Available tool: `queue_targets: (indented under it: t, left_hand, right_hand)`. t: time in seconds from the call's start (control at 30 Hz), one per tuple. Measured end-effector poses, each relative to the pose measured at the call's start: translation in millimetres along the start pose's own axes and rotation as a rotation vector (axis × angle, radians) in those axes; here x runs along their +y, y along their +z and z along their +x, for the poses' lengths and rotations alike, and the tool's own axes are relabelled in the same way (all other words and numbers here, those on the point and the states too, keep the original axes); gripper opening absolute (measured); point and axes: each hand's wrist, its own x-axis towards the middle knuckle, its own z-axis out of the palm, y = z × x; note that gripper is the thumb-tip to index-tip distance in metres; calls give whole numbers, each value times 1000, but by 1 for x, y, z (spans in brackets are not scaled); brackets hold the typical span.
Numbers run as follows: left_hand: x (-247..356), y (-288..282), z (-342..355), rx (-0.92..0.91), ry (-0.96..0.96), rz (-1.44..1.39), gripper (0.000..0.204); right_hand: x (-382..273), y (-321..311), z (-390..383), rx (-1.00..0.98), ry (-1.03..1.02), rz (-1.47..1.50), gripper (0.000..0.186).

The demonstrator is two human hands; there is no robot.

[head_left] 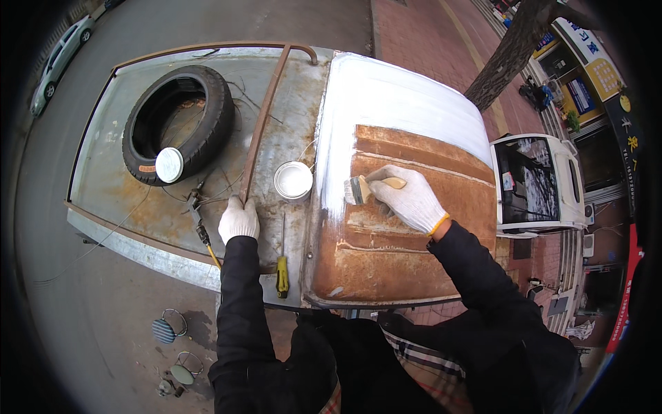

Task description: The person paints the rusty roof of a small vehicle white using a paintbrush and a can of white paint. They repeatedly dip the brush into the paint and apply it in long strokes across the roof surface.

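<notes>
My right hand point(403, 196), in a white knit glove, grips a wooden-handled paintbrush point(358, 190), its white bristles at the edge between rust and fresh white paint on the vehicle roof point(414, 269). The roof's upper part is coated white, the rest rusty brown. My left hand point(239, 221), also gloved, is closed on a brown metal bar point(265, 110) crossing the weathered metal deck. Between my hands, a little farther up, stands an open can of white paint point(293, 176). A yellow-handled screwdriver point(282, 276) lies below it.
On the deck are a black tyre point(214, 124) with a white lid point(169, 164) on it, wires and a tool with a yellow hose point(200, 228). Stools point(183, 372) stand on the ground below left. A tree point(496, 69), a white vehicle point(538, 179) and shopfronts line the right; a car point(58, 65) is upper left.
</notes>
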Motion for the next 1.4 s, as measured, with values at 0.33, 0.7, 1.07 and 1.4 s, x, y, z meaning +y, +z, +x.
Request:
queue_targets:
  t: [0.33,0.7,1.07,1.4]
  left_hand:
    - [3,-1,-1,-12,-27,-6,41]
    - [17,-6,3,-30,-144,-120,28]
    - [19,-6,9,-56,-190,-147,23]
    - [20,-10,9,-81,-228,-207,21]
  right_hand:
    - [-25,-56,98,212,-176,-263,38]
    - [-26,-93,419,269,-201,-945,39]
    - [-1,-36,450,-172,-586,-1289,19]
    - [-74,-32,310,-379,-414,-903,22]
